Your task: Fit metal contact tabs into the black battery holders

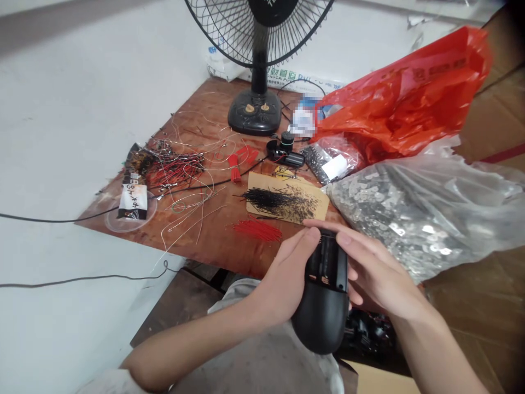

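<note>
A black rounded device (322, 317) with an open compartment at its upper end is held between both hands over the table's front edge. My left hand (287, 279) wraps its left side, thumb at the upper left corner. On the right side, my right hand (377, 268) holds it with the thumb at the upper right corner; its fingers are partly behind the device. Metal contacts show inside the compartment. Just beyond lies a cardboard piece (320, 200) bearing black wires (264, 200), with red wires (258, 229) beside it.
A black fan (254, 114) stands at the back of the brown table (205, 235). To the right are a red plastic bag (394, 104) and a clear bag of metal parts (394, 213). Tangled red and black wires (176, 167) lie at the left, near a white-labelled packet (133, 201).
</note>
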`<control>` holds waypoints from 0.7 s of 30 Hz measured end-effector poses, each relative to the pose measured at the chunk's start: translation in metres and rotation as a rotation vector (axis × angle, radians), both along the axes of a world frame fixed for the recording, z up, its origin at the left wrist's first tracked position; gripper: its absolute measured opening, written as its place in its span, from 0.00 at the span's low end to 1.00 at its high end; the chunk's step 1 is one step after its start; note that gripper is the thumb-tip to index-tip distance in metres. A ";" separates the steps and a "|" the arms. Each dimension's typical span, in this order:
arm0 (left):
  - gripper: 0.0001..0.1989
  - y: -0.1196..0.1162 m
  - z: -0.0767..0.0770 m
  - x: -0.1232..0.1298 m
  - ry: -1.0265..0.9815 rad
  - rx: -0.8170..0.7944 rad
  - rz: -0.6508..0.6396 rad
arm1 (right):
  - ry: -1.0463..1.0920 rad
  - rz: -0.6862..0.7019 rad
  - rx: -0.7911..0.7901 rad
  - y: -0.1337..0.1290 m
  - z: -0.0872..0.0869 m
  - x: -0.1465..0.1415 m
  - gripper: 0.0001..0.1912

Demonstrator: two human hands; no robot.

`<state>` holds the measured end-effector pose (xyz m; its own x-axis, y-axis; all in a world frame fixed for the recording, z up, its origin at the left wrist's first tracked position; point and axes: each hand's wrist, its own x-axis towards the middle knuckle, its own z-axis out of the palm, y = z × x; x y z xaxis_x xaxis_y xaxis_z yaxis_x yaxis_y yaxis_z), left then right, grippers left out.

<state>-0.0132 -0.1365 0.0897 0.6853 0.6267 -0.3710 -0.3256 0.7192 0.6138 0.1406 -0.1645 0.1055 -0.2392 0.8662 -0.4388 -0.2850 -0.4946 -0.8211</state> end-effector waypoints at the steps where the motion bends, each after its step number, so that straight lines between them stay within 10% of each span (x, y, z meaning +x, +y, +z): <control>1: 0.28 0.000 0.000 0.000 0.004 0.003 -0.001 | 0.010 0.003 -0.005 0.000 0.000 0.000 0.24; 21: 0.22 0.002 0.001 0.000 -0.004 0.046 0.037 | -0.258 -0.065 0.032 -0.001 0.005 -0.008 0.30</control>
